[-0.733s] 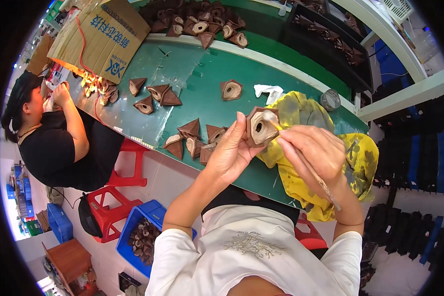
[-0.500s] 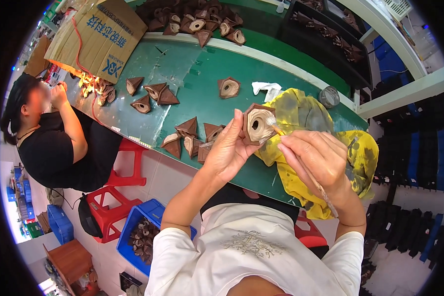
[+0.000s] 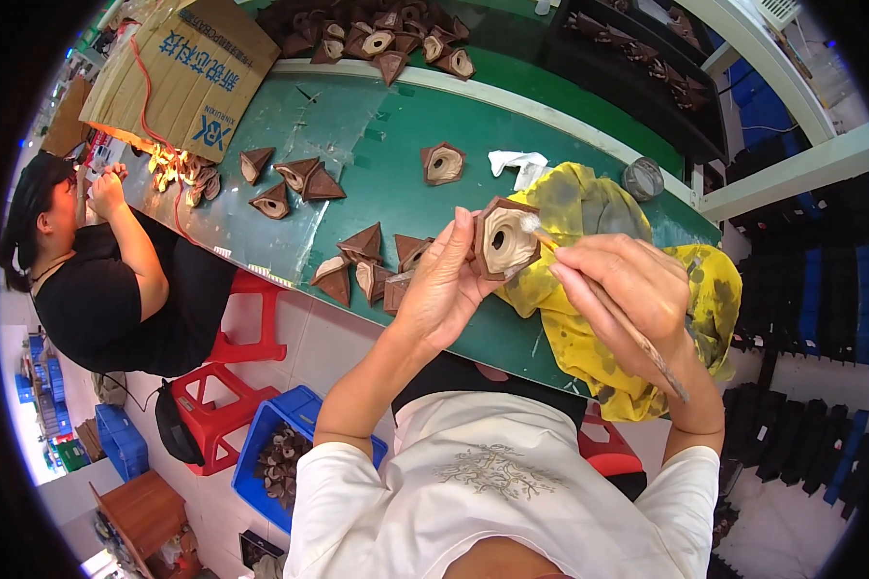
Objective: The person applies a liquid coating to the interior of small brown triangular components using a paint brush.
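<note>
My left hand (image 3: 444,280) is closed round the edge of a brown, angular moulded piece (image 3: 505,239) with a cream, stepped hollow and a dark hole in its middle. The hollow faces up toward me. In my right hand (image 3: 637,294) is a thin paintbrush (image 3: 620,323), pinched near its bristles, its handle slanting down to the right. The pale bristle tip lies at the upper right rim of the hollow. A similar piece (image 3: 442,164) rests on the green table (image 3: 386,145) beyond. Several more brown pieces (image 3: 361,243) lie left of my left hand.
A stained yellow cloth (image 3: 579,318) drapes over the table's edge below my right hand. Behind it are a white crumpled tissue (image 3: 518,166) and a small jar (image 3: 642,179). A cardboard box (image 3: 179,82) stands at the far left near a seated person (image 3: 97,270). A blue crate (image 3: 299,410) sits on the floor.
The brush tip has moved slightly up along the hollow's rim, and its handle has swung a little to the right. The piece in my left hand has tilted slightly.
</note>
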A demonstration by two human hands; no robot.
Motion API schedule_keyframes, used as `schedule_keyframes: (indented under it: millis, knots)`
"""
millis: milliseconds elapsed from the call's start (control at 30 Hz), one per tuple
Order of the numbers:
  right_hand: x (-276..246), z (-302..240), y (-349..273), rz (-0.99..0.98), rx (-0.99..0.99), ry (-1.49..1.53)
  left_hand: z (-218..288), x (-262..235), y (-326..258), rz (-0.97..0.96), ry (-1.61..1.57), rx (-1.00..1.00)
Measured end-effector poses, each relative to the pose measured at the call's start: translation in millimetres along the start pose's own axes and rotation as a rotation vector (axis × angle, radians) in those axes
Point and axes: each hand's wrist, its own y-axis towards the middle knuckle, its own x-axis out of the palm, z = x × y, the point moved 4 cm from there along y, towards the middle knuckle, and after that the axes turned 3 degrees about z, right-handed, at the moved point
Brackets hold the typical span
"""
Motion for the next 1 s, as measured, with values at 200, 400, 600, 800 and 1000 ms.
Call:
schedule_keyframes:
  millis: [200, 400, 600, 800, 1000]
  knots:
    - [3, -4, -5, -0.103, 0.032, 0.055, -1, -3, 1, -0.006, 0.005, 0.012]
    - [7, 0, -5, -0.032, 0.068, 0.098, 0, 1, -1, -0.035, 0.007, 0.039]
    - [2, -3, -7, -0.105, 0.216, 0.223, -2, -6, 0, -0.007, 0.041, 0.031]
    - [4, -3, -8, -0.074, 0.2, 0.199, -4, -4, -1, -0.007, -0.008, -0.004]
    - [12, -1, -1, 0.009, 0.141, 0.205, -7, -4, -3, -0.029, -0.037, -0.063]
